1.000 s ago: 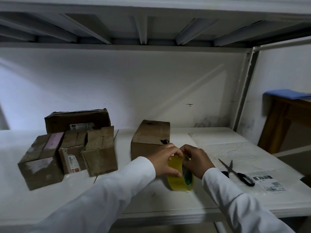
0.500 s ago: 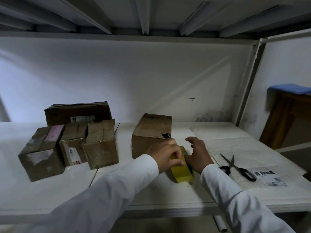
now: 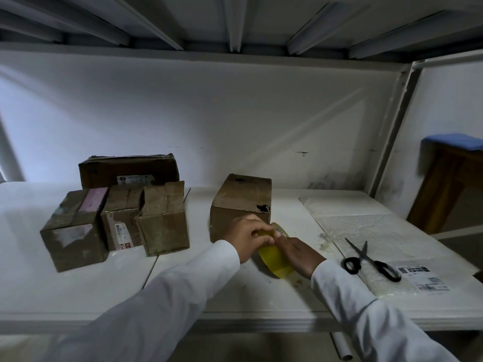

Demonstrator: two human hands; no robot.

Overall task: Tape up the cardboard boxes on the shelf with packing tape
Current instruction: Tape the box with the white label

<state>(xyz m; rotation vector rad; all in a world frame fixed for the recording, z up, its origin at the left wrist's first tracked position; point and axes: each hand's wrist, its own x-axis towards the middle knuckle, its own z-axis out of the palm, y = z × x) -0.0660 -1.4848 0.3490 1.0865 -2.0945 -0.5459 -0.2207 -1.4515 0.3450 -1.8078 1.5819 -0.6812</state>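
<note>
White shelf point(image 3: 78, 291), yellow tape roll point(image 3: 275, 259) gripped between both hands, left point(image 3: 247, 237), right point(image 3: 300, 256)

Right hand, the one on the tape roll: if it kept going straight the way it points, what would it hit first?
Probably the left hand, which grips the tape roll opposite the right hand; beyond that, the lone box. Depth is uncertain.

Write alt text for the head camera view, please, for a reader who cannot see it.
Both hands, left and right, hold a yellow tape roll on a white shelf before a cardboard box. Four more boxes stand left; scissors lie right.
</note>
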